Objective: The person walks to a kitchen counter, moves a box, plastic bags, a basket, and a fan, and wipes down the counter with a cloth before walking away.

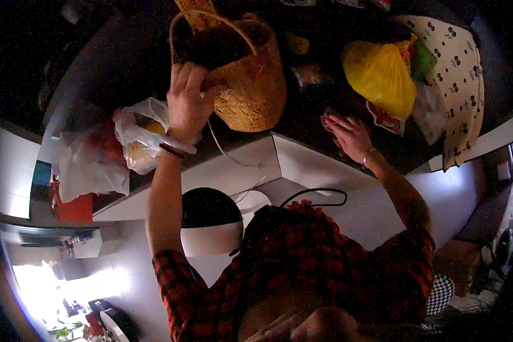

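A woven straw basket [251, 91] with a looped handle stands tilted on the dark countertop. My left hand [191, 100] is closed on its near left rim, fingers over the edge and thumb against the outer side. The basket's inside is too dark to make out. Beside my left wrist sits a white plastic bag [145, 134] with something yellow in it. My right hand [350, 135] lies low at the counter's edge, fingers stretched out, holding nothing that shows. Nearest to it are a yellow plastic bag [379, 74] and a small red-and-white packet [386, 121].
Another translucent bag [91, 165] stands at the far left. At the right are a patterned cloth [453, 85], a green item [423, 61] and a clear plastic bag [429, 111]. A white cable [225, 149] hangs over the counter edge. Below stands a black-topped bin [211, 222].
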Action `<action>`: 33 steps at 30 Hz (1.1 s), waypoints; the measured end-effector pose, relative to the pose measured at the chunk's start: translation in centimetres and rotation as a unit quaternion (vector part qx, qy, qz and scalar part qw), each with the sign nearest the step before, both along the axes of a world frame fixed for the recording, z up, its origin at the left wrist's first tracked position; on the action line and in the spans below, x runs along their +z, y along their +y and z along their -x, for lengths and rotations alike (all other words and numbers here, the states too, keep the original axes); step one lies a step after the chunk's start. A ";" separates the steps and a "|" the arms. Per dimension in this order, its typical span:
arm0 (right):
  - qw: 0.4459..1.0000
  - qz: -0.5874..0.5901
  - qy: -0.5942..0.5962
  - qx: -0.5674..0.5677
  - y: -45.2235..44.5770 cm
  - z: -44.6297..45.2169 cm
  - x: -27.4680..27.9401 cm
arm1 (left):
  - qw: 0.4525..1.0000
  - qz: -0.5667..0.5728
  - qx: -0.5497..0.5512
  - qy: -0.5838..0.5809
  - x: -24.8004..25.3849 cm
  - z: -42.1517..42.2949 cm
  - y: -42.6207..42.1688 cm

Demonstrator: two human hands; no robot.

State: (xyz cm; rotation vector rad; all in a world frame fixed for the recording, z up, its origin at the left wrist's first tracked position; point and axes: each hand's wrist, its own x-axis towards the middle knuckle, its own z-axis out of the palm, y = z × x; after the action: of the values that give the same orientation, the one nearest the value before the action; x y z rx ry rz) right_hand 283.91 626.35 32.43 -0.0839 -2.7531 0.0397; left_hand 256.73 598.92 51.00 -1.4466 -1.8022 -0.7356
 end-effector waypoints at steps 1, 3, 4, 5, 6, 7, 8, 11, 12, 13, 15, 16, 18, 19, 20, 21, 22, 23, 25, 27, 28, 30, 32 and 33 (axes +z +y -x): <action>0.999 -0.020 -0.018 -0.036 0.6 -0.6 -1.5 | 1.000 0.003 -0.002 -0.007 -0.4 0.2 0.2; 0.999 -0.047 0.007 -0.011 0.4 1.1 -2.8 | 0.998 0.023 -0.005 0.059 -1.4 1.1 0.3; 0.997 -0.076 0.032 0.014 0.1 2.3 -2.3 | 0.998 0.019 0.004 0.057 -1.6 1.0 0.4; 0.999 -0.042 0.004 0.007 -0.4 4.0 -2.2 | 0.998 0.018 0.012 0.054 -1.9 0.7 0.7; 1.000 -0.008 -0.024 0.001 -0.9 5.8 -1.7 | 0.999 0.021 0.010 0.031 -2.1 0.3 0.9; 0.998 -0.004 0.032 0.049 -0.3 7.7 -3.6 | 0.999 0.020 0.008 0.032 -2.4 0.3 0.8; 0.998 0.016 0.021 0.065 0.0 9.8 -5.2 | 0.999 0.047 0.017 0.002 -2.7 0.5 0.6; 0.995 0.031 0.007 0.099 -0.2 12.7 -5.6 | 0.996 0.081 0.039 -0.021 -3.2 -0.1 1.2; 0.994 0.034 0.002 0.101 0.2 11.0 -5.1 | 0.995 0.084 0.052 -0.014 -3.3 -0.6 1.6; 0.994 0.041 0.019 0.102 0.2 8.3 -3.3 | 0.994 0.083 0.069 -0.005 -3.3 -0.9 1.9; 0.991 0.049 0.041 0.115 0.6 3.8 -0.9 | 0.990 0.083 0.110 0.020 -2.8 -1.1 1.4; 0.992 0.034 0.018 0.120 1.4 1.5 -0.4 | 0.980 0.120 0.153 -0.035 -3.8 -0.8 0.7; 0.991 0.018 -0.001 0.132 2.6 1.6 -0.4 | 0.978 0.119 0.169 -0.030 -3.6 -2.0 1.4; 0.993 0.030 -0.016 0.111 2.6 2.3 -0.9 | 0.977 0.122 0.174 -0.028 -3.5 -2.7 1.8; 0.995 0.041 -0.032 0.089 2.5 3.0 -1.4 | 0.976 0.125 0.178 -0.027 -3.5 -3.0 2.0; 0.994 0.041 -0.031 0.094 2.9 4.4 -2.3 | 0.976 0.120 0.182 -0.011 -3.4 -3.3 2.4; 0.994 0.033 0.007 0.101 3.3 6.3 -3.5 | 0.976 0.116 0.185 0.006 -3.4 -3.6 2.7; 0.993 0.026 0.047 0.106 3.5 8.2 -4.6 | 0.975 0.117 0.188 0.009 -3.5 -4.0 2.7; 0.991 -0.024 0.070 0.110 3.4 10.2 -5.4 | 0.976 0.043 0.211 0.021 -5.0 -4.9 2.1; 0.997 -0.012 0.057 0.053 3.0 11.1 -5.4 | 0.990 -0.023 0.133 -0.052 -12.0 -4.8 -0.4; 0.997 -0.013 0.060 0.053 2.9 11.6 -5.2 | 0.986 -0.076 0.080 -0.128 -13.5 -6.4 0.9; 0.999 0.013 0.022 0.040 2.9 11.7 -4.9 | 0.952 -0.131 -0.004 -0.277 -10.8 -11.8 8.7; 0.994 0.090 0.014 0.061 1.9 12.3 -2.9 | 0.899 -0.167 -0.075 -0.397 -9.4 -13.0 15.9; 0.979 0.180 -0.006 0.096 2.2 13.4 -4.3 | 0.877 -0.194 -0.095 -0.430 -9.5 -11.3 19.0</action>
State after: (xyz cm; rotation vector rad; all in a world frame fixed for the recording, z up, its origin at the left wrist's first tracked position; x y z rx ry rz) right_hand 270.50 628.53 28.16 0.0846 -2.7242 0.5905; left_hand 268.04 617.90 41.51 -1.0871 -1.9410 -1.9554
